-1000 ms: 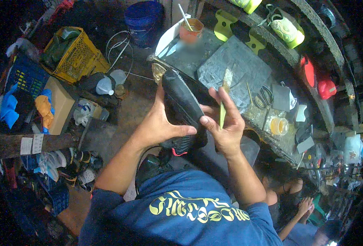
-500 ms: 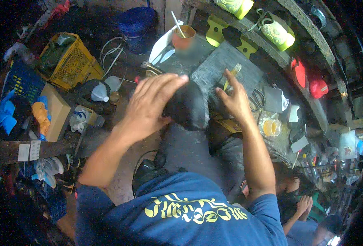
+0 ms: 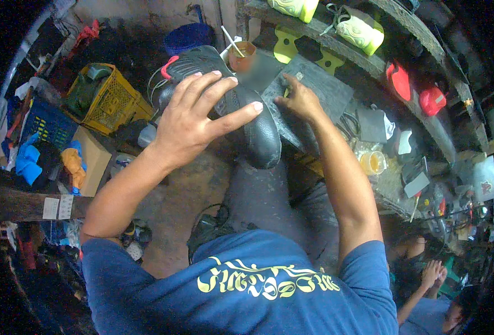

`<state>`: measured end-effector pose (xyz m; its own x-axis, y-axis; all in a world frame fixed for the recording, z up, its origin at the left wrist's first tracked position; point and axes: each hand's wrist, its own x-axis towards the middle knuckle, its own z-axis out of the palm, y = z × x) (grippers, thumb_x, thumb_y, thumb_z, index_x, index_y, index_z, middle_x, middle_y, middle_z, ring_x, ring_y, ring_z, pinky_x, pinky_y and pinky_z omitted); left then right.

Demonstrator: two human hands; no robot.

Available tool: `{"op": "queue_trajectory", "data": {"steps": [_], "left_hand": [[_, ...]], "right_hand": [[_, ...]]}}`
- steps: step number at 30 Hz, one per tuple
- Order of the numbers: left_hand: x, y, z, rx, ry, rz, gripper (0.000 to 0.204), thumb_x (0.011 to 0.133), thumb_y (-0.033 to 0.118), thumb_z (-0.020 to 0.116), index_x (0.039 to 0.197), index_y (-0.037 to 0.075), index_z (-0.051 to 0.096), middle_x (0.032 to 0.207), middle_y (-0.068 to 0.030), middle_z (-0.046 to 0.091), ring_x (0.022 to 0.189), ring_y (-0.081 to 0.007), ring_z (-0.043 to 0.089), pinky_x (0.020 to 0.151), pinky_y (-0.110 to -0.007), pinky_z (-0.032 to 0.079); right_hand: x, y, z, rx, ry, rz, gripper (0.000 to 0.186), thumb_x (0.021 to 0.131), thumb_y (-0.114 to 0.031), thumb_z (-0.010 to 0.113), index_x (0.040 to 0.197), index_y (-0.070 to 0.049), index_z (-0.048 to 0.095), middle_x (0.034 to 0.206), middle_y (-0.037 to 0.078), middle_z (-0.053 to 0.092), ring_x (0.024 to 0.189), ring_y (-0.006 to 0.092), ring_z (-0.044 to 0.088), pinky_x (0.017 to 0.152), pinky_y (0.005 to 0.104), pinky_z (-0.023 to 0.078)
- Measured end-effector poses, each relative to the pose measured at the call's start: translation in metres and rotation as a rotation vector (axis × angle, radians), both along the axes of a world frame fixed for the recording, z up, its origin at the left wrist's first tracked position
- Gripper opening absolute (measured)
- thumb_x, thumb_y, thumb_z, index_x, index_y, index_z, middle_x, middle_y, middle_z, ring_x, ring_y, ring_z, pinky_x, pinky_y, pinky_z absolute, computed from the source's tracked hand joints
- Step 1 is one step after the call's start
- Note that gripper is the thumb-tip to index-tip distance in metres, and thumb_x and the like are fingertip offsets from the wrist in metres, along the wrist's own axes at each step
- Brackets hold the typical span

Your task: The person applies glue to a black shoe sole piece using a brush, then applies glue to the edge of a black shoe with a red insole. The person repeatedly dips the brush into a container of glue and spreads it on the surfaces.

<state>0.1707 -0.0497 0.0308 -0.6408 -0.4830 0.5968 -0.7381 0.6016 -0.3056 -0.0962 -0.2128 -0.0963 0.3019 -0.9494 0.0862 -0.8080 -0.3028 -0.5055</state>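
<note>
A black shoe (image 3: pixel 265 137) with a pink-red accent at its far left end lies over my knees, its rounded, smooth end toward me. My left hand (image 3: pixel 188 120) is over the shoe, its fingers and thumb spread; whether the palm touches it is hidden. Over a dark flat board (image 3: pixel 330 92) on the right, my right hand (image 3: pixel 300 99) has its thumb and index finger apart. A small yellow tool (image 3: pixel 287 91) with a clear end shows between them, partly covered by the fingers. I cannot make out a grip on it.
An orange cup (image 3: pixel 242 56) with a white stick stands behind the board. At right are a jar of amber stuff (image 3: pixel 373 163) and a rack (image 3: pixel 453 120) bearing shoes. Yellow crate (image 3: pixel 118 103) and cardboard box (image 3: pixel 93 162) stand left. Another person's hands (image 3: pixel 434 273) show lower right.
More of the shoe shows, with its pink-red end farther up and left. My left hand is spread wider over it. Relative to the board, my right hand has barely moved; the view has shifted.
</note>
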Motion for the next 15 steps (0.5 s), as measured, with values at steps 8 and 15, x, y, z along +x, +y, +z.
{"op": "queue_trajectory", "data": {"steps": [8, 15], "left_hand": [[0.011, -0.002, -0.018, -0.075, 0.200, -0.080, 0.047, 0.082, 0.017, 0.068, 0.123, 0.037, 0.058, 0.127, -0.0073, 0.054, 0.118, -0.0317, 0.055, 0.099, -0.048, 0.045], [0.043, 0.010, -0.039, 0.107, 0.623, 0.112, 0.067, 0.071, 0.012, 0.084, 0.130, 0.014, 0.052, 0.127, -0.0103, 0.055, 0.116, -0.0276, 0.056, 0.101, -0.044, 0.044]], "right_hand": [[-0.002, 0.035, 0.004, 0.005, -0.023, -0.037, 0.054, 0.081, -0.026, 0.074, 0.130, -0.011, 0.060, 0.102, 0.019, 0.070, 0.095, 0.0352, 0.068, 0.085, 0.0424, 0.052], [-0.001, 0.030, 0.019, -0.213, -0.368, -0.059, 0.027, 0.088, -0.025, 0.069, 0.106, -0.004, 0.072, 0.096, 0.015, 0.071, 0.083, 0.0283, 0.067, 0.077, 0.0374, 0.052]]}}
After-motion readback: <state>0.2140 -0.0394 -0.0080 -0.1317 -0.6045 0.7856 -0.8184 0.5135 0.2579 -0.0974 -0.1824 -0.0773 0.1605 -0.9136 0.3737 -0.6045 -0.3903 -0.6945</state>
